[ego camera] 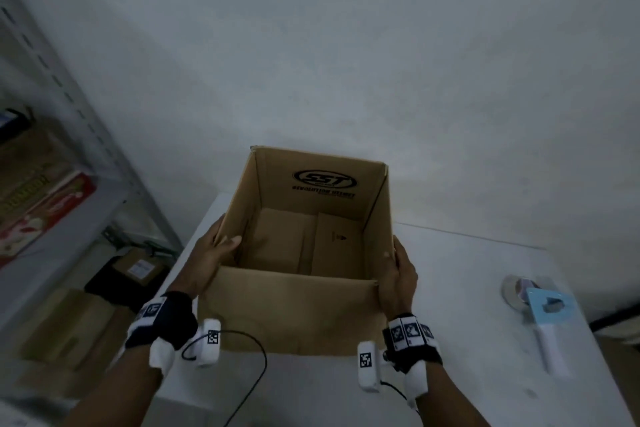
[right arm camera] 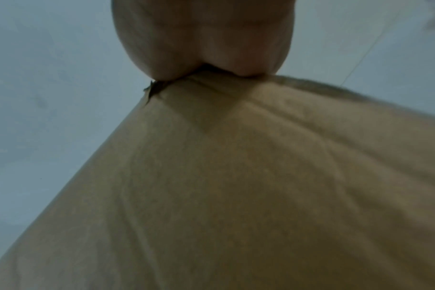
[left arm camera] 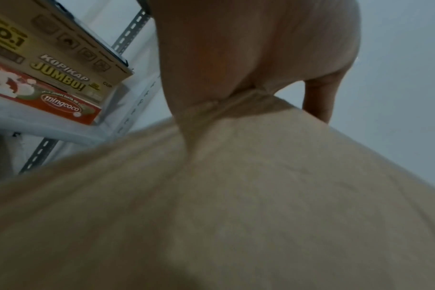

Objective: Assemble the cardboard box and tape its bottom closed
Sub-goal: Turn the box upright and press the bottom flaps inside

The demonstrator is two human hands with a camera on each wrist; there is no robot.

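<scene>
A brown cardboard box [ego camera: 287, 308] stands upright and open-topped on the white table [ego camera: 467, 274], with its bottom flaps folded in and a black logo on the inner far wall. My left hand [ego camera: 214, 253] grips the near left corner, thumb inside over the rim. At the near right corner my right hand [ego camera: 401, 274] holds the wall, thumb at the rim. Each wrist view is filled by box [left arm camera: 236, 196] [right arm camera: 236, 196] cardboard, with the left hand [left arm camera: 249, 49] and right hand [right arm camera: 199, 35] palms pressed on an edge. A light blue tape dispenser [ego camera: 547, 315] lies on the table to the right.
A grey metal shelf [ego camera: 79, 218] stands at the left with printed cartons [ego camera: 41, 204] on it. More cardboard boxes [ego camera: 69, 329] sit on the floor below. A wall rises close behind the table. A black cable [ego camera: 258, 357] hangs near my left wrist.
</scene>
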